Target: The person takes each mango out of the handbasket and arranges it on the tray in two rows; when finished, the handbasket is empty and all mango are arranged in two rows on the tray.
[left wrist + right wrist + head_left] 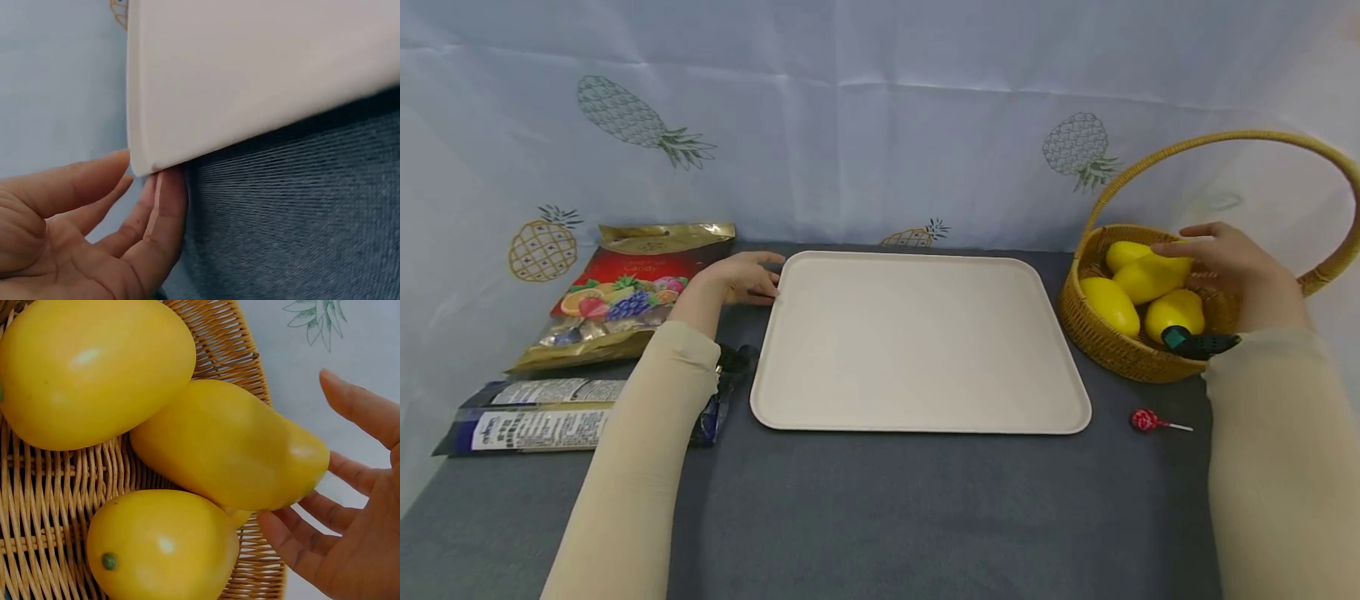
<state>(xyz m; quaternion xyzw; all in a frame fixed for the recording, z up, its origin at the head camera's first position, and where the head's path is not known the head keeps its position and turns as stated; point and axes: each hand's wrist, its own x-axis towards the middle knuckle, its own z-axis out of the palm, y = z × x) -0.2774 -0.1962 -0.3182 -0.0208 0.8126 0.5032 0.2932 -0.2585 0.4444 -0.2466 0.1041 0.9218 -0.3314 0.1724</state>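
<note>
A beige rectangular tray (917, 342) lies on the dark cloth. My left hand (741, 277) is at its back left corner. In the left wrist view the thumb reaches the back edge and the bent fingers (165, 215) meet the left edge. My right hand (1228, 258) is over a wicker basket (1101, 346) holding several yellow mangoes. In the right wrist view, its thumb stands well apart while the other fingers (331, 512) are at the narrow end of the middle mango (231, 444), some tips hidden behind it.
At the left lies a red and gold candy bag (625, 292), with dark blue packages (542, 417) in front of it. A red lollipop (1146, 420) lies in front of the basket. The basket's tall handle (1232, 136) arches up behind my right hand. A pineapple-print curtain (865, 150) hangs behind.
</note>
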